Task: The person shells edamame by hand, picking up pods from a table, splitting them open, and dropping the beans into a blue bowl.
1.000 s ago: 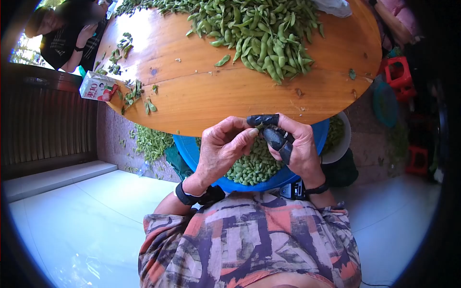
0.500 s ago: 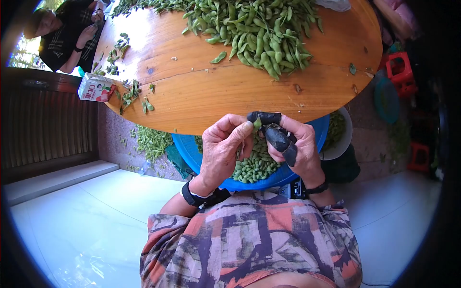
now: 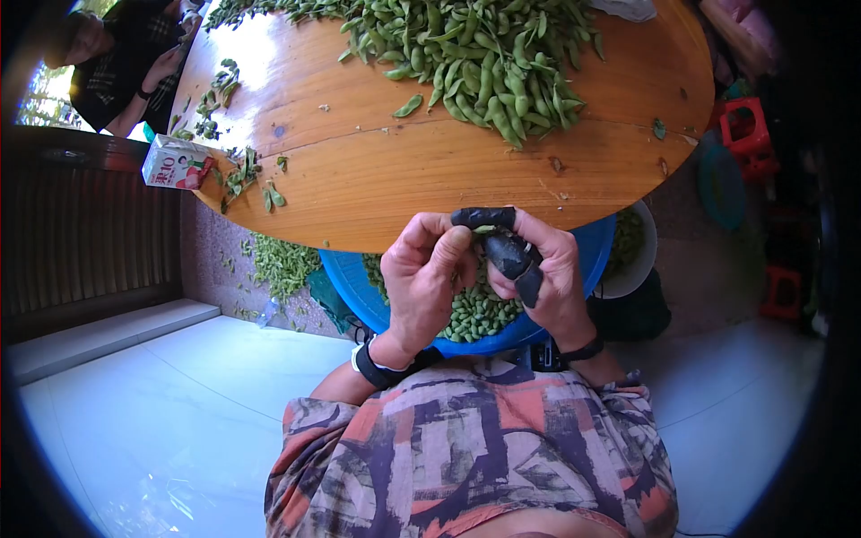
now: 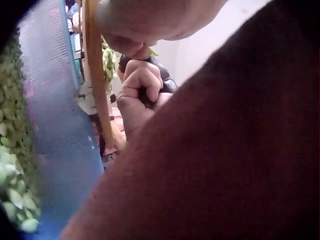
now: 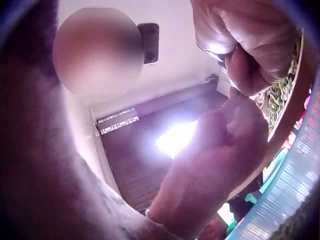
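Over the blue basin [image 3: 345, 273] both hands meet at a green edamame pod [image 3: 484, 229], which is mostly hidden by fingers. My left hand [image 3: 421, 278] pinches it between thumb and curled fingers. My right hand [image 3: 554, 273] holds it from the other side, with black coverings [image 3: 511, 255] on its thumb and index finger. A green tip of the pod [image 4: 154, 52] pokes out between the hands in the left wrist view. Shelled green beans [image 3: 480, 316] lie in the basin below.
A heap of edamame pods [image 3: 493, 81] covers the far part of the wooden table [image 3: 404, 179]. A drink carton [image 3: 175, 164] stands at its left edge. A white bowl [image 3: 639, 260] is right of the basin. Empty-looking hulls [image 3: 282, 266] litter the floor. Another person [image 3: 134, 67] sits across.
The pod showed upright at the left thumb half a second ago; now only a sliver shows between the fingers. Both hands have shifted slightly left, and the left wrist has turned.
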Tool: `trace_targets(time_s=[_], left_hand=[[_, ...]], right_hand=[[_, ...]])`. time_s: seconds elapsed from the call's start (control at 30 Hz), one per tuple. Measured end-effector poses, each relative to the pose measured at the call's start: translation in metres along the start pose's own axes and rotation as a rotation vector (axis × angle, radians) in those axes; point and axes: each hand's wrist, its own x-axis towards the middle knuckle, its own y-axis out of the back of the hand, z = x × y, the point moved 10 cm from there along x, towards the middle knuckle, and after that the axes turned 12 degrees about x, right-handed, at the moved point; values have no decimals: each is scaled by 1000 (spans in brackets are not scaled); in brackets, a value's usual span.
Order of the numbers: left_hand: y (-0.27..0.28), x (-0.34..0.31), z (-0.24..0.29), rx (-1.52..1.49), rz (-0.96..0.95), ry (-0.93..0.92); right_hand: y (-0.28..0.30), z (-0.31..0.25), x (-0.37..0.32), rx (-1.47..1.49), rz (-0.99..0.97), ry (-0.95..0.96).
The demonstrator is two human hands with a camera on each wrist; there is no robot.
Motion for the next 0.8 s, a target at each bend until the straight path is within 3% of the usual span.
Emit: trace_targets(time_s=[0.07,0.1,0.23,0.33,0.4,0.43,0.5,0.57,0.63,0.7,0.77,0.8], left_hand=[[-7,-3,-14,-165,-128,158],[-8,-2,-12,-165,-129,156],[-20,-4,-18,-420,-232,255],[-26,-4,-16,-472,-276,301],[-23,-5,-17,-484,-277,342],[-18,0,-18,-358,-283,329],[-16,1,-17,-234,-278,324],[-1,8,22,44,-86,-23],[2,9,17,98,-144,13],[-13,7,3,230,-350,109],[-9,6,-4,239,-379,169],[-10,8,8,447,-372,-11]], right_hand=[[1,13,0,173,-4,-66],[1,21,2,342,-10,-120],[-3,25,3,491,-37,-148],[-8,13,2,323,-31,-77],[-3,-2,1,-7,34,41],[-2,-8,3,-13,30,56],[7,-3,0,-183,86,-90],[3,-12,0,-291,95,-84],[2,-15,-3,-397,106,-82],[-4,-18,-2,-538,56,-56],[-12,-26,-2,-558,17,6],[-14,-30,-2,-642,1,80]])
